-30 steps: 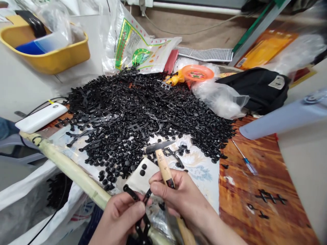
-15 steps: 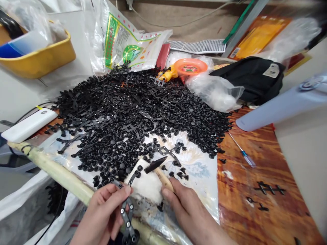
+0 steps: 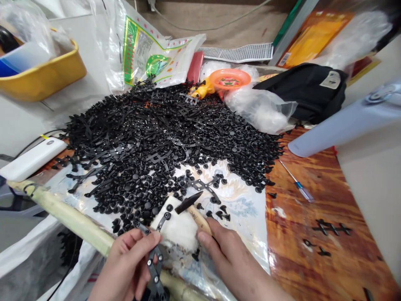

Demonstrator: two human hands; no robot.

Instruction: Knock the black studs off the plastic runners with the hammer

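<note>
In my left hand (image 3: 133,255) a black folding lattice linkage (image 3: 153,265) is pinched between thumb and fingers. It has small silvery rivets, and its upper end lies over a white block (image 3: 177,230). My right hand (image 3: 230,255) grips a small hammer (image 3: 189,203) by its pale wooden handle. The dark hammer head is above the block's far right edge, close to the end of the linkage; whether it touches is unclear. A large heap of black plastic studs and linkages (image 3: 163,129) spreads behind both hands.
Right of the plastic sheet (image 3: 247,217), a screwdriver (image 3: 299,186) and several loose black parts (image 3: 333,228) lie on the wooden tabletop (image 3: 300,255). A pale blue bottle (image 3: 341,119), a black bag (image 3: 307,92) and a white power bank (image 3: 34,156) flank the heap. A pole (image 3: 62,213) runs along the front edge.
The whole view has shifted slightly to the left. Both hands keep their holds, and the hammer and linkage stay almost where they were over the block.
</note>
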